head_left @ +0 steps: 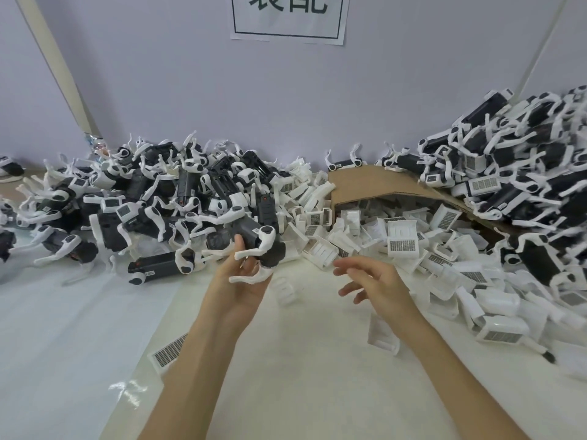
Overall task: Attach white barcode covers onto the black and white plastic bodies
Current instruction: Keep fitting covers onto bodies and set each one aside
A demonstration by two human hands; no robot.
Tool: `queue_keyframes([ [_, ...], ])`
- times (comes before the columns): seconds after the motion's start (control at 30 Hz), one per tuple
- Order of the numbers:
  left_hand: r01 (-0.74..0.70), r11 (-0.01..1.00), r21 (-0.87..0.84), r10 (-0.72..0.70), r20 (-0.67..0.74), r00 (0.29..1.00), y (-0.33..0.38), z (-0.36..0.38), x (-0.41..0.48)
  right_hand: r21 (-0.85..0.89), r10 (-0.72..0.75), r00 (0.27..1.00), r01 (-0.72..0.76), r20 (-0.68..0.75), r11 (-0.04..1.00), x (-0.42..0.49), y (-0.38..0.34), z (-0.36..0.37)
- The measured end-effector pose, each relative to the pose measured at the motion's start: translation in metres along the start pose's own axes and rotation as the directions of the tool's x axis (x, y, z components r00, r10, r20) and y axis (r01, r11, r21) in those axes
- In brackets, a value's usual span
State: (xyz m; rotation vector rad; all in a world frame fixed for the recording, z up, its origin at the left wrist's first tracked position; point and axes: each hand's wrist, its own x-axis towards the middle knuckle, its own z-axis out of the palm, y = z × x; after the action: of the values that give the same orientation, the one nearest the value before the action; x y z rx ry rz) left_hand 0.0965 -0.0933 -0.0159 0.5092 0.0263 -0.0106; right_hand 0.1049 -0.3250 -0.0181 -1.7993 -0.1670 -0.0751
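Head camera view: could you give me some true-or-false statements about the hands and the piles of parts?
The left hand grips a black and white body. True.
The right hand holds a white cover. False: it is open and empty.
White barcode covers spill from a tipped cardboard box. True.
Nothing hangs behind the piles. False: a paper sign hangs on the wall.

Bare table (301,376) lies open between your forearms, apart from 3 loose covers (166,354). Beyond, the left pile of bodies (143,201), the cardboard box (365,182) spilling a heap of covers (397,242), and the right pile of bodies (524,173) block the far side. Your left hand (244,281), gripping 1 body (254,239), is close to the left pile.
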Motion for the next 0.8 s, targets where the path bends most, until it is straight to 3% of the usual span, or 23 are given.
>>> queue_keyframes([
  [0.07,0.042,0.999,-0.002,-0.042,-0.042,0.998,-0.002,-0.002,0.001,-0.22,-0.086,0.996,0.089,0.024,0.971,-0.001,0.005,0.005],
  [0.17,0.063,0.996,0.069,-0.055,-0.105,0.993,-0.001,-0.005,0.001,-0.413,-0.193,0.962,0.259,0.195,0.873,-0.007,0.012,0.019],
  [0.23,0.082,0.992,0.092,-0.073,-0.099,0.992,0.001,-0.004,0.0,-0.583,-0.181,0.934,0.337,0.309,0.739,-0.007,0.017,0.026],
  [0.33,0.122,0.987,0.104,-0.11,-0.113,0.987,0.003,-0.002,-0.001,-0.742,-0.052,0.923,0.339,0.381,0.579,-0.007,0.019,0.026],
  [0.43,0.169,0.984,0.063,-0.157,-0.158,0.975,-0.001,0.003,-0.004,-0.764,-0.041,0.899,0.394,0.436,0.512,-0.011,0.02,0.025],
  [0.6,0.157,0.98,0.126,-0.129,-0.202,0.971,-0.004,0.002,-0.004,-0.69,-0.111,0.824,0.531,0.555,0.492,-0.018,0.02,0.046],
  [0.8,0.048,0.971,0.235,-0.005,-0.177,0.984,0.0,0.002,-0.002,-0.609,-0.282,0.879,0.471,0.384,0.638,-0.015,0.017,0.045],
])
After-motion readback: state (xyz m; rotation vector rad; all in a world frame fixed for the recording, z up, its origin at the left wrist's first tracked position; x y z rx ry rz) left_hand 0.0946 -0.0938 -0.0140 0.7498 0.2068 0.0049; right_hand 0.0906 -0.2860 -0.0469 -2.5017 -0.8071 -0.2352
